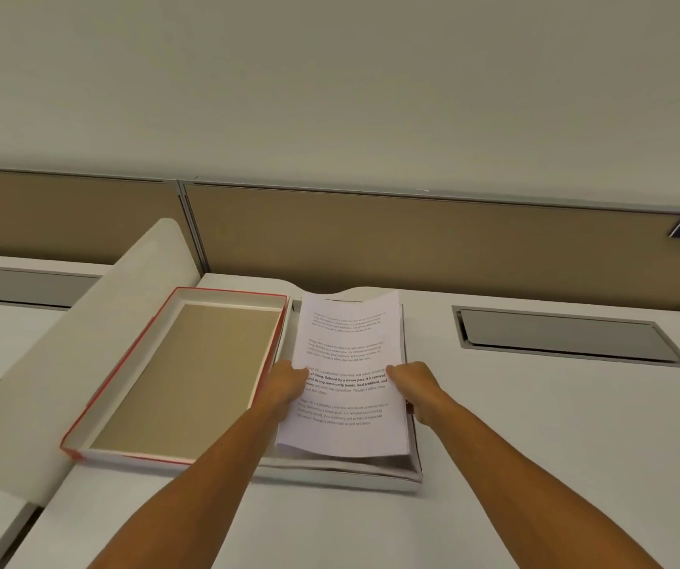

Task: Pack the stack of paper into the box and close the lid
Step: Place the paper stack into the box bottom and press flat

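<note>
**Both hands grip paper stack over the box base**

Paper stack (348,375) sits centre frame, printed side up, four blocks of text legible as text but mostly too small to read. Left hand (287,384) clamps the stack's 9 o'clock edge, thumb on the top sheet, fingers hidden beneath. Right hand (412,388) clamps the 3 o'clock edge, thumb on top, fingers curled under the side. Both hands closed on the paper, about mid-length of the stack, level with the bold third text block. Forearms come in from 6 o'clock, one either side.

Stack lies over the box (371,478), a shallow white tray whose near rim shows at 6 o'clock of the paper and whose right wall shows at 3 o'clock. Near end of the stack curls up slightly; cannot tell whether it is fully seated in the tray or still held just above the bottom. Far end of the top sheet is a bit wavy at 12 o'clock.

Lid (190,375) lies upturned at 9 o'clock of the stack, touching or just beside the box, red outer rim, brown inner panel, white inner walls.

All on a white counter (535,466). Metal cable hatch (568,336) set in the counter at 2 o'clock, well apart from the right hand. Tan partition (412,240) at 12 o'clock. Curved white divider panel (63,363) at 9 o'clock of the lid.
</note>
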Action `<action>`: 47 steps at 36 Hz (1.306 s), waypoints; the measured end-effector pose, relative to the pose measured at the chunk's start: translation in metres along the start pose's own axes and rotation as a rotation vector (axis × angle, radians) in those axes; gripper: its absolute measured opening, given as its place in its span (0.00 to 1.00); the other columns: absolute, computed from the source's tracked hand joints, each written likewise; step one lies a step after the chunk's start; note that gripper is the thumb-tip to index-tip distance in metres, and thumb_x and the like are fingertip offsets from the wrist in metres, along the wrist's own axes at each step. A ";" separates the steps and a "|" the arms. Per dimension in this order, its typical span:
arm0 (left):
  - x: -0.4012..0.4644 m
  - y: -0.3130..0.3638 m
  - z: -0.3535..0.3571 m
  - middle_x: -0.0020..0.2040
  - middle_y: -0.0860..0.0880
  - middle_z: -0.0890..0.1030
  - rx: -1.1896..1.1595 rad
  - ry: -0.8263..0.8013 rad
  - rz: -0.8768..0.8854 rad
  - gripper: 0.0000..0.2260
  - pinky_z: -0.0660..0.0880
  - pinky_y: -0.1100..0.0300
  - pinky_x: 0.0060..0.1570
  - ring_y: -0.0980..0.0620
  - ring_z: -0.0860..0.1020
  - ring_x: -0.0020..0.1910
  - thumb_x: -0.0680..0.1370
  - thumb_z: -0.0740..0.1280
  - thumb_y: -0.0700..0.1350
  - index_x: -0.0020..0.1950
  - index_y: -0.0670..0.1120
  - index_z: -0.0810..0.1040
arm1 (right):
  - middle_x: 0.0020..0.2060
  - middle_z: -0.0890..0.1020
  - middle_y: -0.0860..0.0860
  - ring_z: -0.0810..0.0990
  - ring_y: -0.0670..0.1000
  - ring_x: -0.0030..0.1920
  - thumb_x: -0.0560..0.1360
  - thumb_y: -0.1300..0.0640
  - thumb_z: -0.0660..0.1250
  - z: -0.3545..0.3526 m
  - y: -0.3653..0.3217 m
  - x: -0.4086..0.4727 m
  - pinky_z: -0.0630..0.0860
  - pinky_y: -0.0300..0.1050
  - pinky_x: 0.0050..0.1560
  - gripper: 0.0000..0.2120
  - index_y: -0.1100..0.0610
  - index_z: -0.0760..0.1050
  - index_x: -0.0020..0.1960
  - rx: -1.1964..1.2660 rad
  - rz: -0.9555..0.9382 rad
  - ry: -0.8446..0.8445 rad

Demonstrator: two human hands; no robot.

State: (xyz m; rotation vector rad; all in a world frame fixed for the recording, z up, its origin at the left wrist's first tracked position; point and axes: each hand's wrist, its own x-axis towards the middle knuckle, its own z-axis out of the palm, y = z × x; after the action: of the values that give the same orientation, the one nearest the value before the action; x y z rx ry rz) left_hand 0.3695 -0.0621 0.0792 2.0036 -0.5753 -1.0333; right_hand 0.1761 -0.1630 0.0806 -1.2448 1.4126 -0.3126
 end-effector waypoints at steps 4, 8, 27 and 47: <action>0.017 -0.012 0.004 0.48 0.45 0.81 -0.005 -0.025 -0.040 0.12 0.74 0.61 0.32 0.50 0.79 0.39 0.81 0.60 0.41 0.61 0.38 0.76 | 0.47 0.84 0.55 0.85 0.56 0.48 0.77 0.55 0.64 0.009 0.004 0.017 0.82 0.55 0.56 0.06 0.57 0.76 0.47 -0.018 0.048 0.025; 0.028 -0.020 0.007 0.46 0.46 0.81 -0.006 -0.033 -0.054 0.13 0.75 0.58 0.38 0.48 0.80 0.42 0.82 0.59 0.41 0.62 0.37 0.76 | 0.45 0.84 0.54 0.84 0.55 0.47 0.78 0.55 0.64 0.015 0.007 0.024 0.82 0.50 0.52 0.06 0.55 0.75 0.44 -0.027 0.074 0.031; 0.058 -0.029 0.011 0.53 0.39 0.82 0.040 0.003 -0.072 0.12 0.79 0.46 0.53 0.39 0.81 0.52 0.81 0.58 0.42 0.58 0.37 0.76 | 0.40 0.79 0.52 0.77 0.51 0.37 0.77 0.60 0.58 0.034 -0.002 0.038 0.75 0.42 0.38 0.07 0.59 0.74 0.44 -0.095 0.138 0.062; 0.045 -0.023 0.008 0.42 0.48 0.77 0.297 -0.049 0.069 0.08 0.71 0.63 0.33 0.55 0.74 0.35 0.81 0.61 0.46 0.47 0.41 0.72 | 0.80 0.47 0.60 0.52 0.59 0.79 0.79 0.50 0.61 0.060 0.006 0.020 0.53 0.52 0.78 0.43 0.64 0.35 0.79 -0.228 0.181 0.042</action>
State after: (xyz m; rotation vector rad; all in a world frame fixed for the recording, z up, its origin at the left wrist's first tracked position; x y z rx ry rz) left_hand 0.3889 -0.0833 0.0364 2.2006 -0.8610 -1.0038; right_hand 0.2281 -0.1498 0.0471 -1.2878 1.6189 -0.0547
